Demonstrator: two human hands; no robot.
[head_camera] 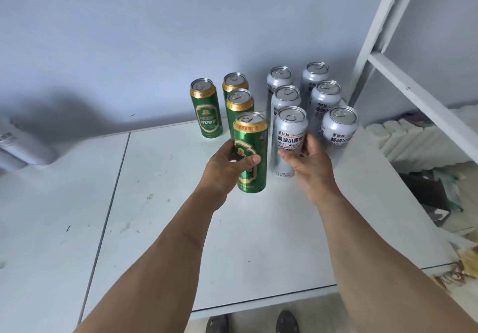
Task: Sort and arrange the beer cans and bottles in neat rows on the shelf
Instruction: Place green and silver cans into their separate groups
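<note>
On the white shelf top stand several green beer cans and several silver ones. My left hand grips the front green can, upright at the head of a green row; two more green cans stand behind it and another green can is off to the left. My right hand has its fingers curled around the front silver can. The other silver cans form two rows behind and to the right of it.
A white metal shelving frame rises at the right, with white rolls and clutter below it. A grey wall backs the surface. A pale object lies at the far left. My feet show under the front edge.
</note>
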